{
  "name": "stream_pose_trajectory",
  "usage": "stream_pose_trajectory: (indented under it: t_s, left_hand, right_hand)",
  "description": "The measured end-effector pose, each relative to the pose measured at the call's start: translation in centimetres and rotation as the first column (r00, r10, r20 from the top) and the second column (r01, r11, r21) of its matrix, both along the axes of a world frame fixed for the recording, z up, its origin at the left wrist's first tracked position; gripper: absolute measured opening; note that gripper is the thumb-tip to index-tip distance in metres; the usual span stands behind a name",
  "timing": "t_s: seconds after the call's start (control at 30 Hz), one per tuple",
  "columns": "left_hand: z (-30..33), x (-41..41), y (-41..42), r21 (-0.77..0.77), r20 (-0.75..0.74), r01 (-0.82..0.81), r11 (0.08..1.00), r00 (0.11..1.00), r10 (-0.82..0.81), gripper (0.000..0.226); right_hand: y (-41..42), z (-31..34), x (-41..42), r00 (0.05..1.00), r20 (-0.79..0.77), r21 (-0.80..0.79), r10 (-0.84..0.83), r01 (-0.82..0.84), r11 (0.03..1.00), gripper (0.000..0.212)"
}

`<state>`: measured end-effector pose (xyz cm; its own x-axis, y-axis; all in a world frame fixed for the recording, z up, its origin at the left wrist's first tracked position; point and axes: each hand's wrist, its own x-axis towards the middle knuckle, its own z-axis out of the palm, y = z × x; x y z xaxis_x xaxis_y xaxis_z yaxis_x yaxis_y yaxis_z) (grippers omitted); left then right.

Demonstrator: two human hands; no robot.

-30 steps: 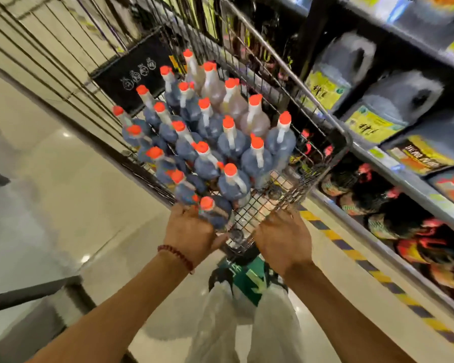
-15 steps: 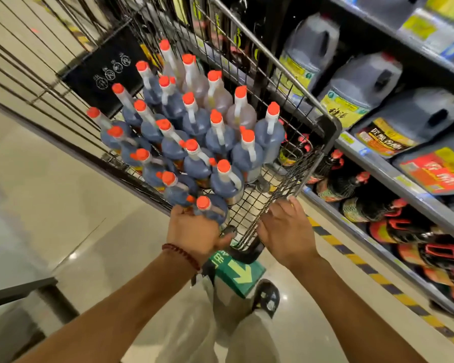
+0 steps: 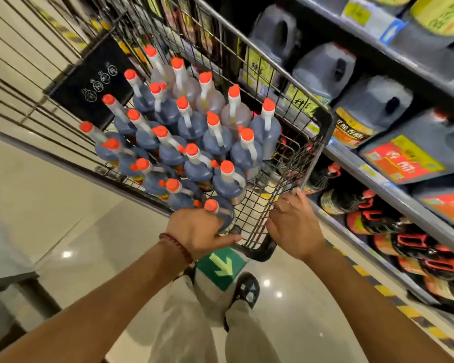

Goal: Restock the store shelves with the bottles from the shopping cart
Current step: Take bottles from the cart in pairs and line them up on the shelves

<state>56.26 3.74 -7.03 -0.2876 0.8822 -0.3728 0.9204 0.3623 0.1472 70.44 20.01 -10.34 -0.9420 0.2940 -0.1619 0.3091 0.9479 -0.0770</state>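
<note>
Both forearms stretched forward and down from the bottom edge, bare, converging on the near end of a wire shopping cart (image 3: 286, 82).

Left hand (image 3: 197, 231) knuckles-up on the near rim, a red bead bracelet (image 3: 177, 246) round the wrist, thumb lying straight along the dark handle bar (image 3: 260, 251) toward the right, fingers curled down over the cart's edge; whether the fingertips clasp the wire or touch the nearest bottle (image 3: 216, 210) cannot be told, since hidden behind the knuckles.

Right hand (image 3: 294, 226) at the cart's near right corner, back of the hand up, wrist bent slightly outward, fingers close together and hooked over the top wire of the end wall.

Inside the basket, upright and packed shoulder to shoulder: dark sauce bottles with orange caps (image 3: 192, 127), a few paler amber ones at the far side.

Just right of the cart, store shelves (image 3: 393, 189) holding large grey jugs with yellow and red labels (image 3: 323, 72) above, dark red-handled bottles (image 3: 378, 224) on the lower tier.

Below the handle, a green arrow sticker (image 3: 220, 265) on the glossy floor, light trousers and one dark shoe (image 3: 247, 290).
</note>
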Motion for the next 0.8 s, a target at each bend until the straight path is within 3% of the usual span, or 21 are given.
stream_pose_trajectory:
  t_s: [0.27,0.4,0.5,0.57,0.7,0.8]
  left_hand:
    - [0.5,2.4,2.7,-0.166,0.009,-0.028,0.986,1.0,0.03,0.074]
    - [0.8,2.6,3.1,-0.144,0.037,-0.046,0.988,0.998,0.052,0.093]
    - [1.5,2.5,3.2,-0.193,0.054,-0.09,0.977,0.993,0.103,0.074]
    - [2.2,2.5,3.2,-0.216,0.074,-0.151,0.965,0.983,0.17,0.062]
    - [3.6,2.0,3.6,-0.145,0.117,-0.351,0.925,0.922,0.368,0.037]
    - [3.4,0.6,4.4,-0.25,0.075,-0.423,0.871,0.888,0.453,0.031]
  right_hand:
    - [1.7,-0.1,2.3,0.999,0.018,0.027,-0.028,0.027,0.999,0.037]
    - [2.2,0.4,2.8,0.998,0.054,-0.005,-0.011,0.011,1.0,0.036]
    - [1.7,1.2,1.8,0.982,0.18,0.06,-0.052,0.041,0.997,0.033]
    - [1.1,2.6,0.5,0.953,0.293,0.085,-0.084,0.062,0.994,0.018]
    - [-0.6,3.2,-2.1,0.935,0.355,-0.03,-0.031,0.045,0.999,0.027]
    - [-1.8,3.1,-4.5,0.939,0.343,-0.202,-0.01,0.085,0.976,0.026]
